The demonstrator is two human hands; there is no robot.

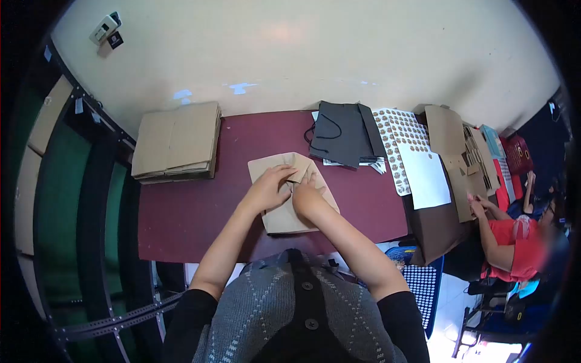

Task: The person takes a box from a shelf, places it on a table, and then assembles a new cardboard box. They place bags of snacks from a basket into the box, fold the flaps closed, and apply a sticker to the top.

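Observation:
A brown paper piece (281, 218), folded at its upper end, lies on the dark red table (181, 224) in front of me. On its left side rests my left hand (269, 189), the fingers bent over the folded flap near the middle. My right hand (308, 196) presses on the same paper from the right, its fingers pointing up along the fold. The hands are close together, with a small dark gap in the paper between them. What the fingertips pinch, if anything, is too small to make out.
Stacked flat brown cardboard (175, 139) lies at the left rear. Black paper bags (345, 133) with cord handles lie at the back right, beside sticker sheets (393, 145) and a white sheet (423, 175). A blue basket (423, 290) is below right. A person in red (502, 242) works at the right.

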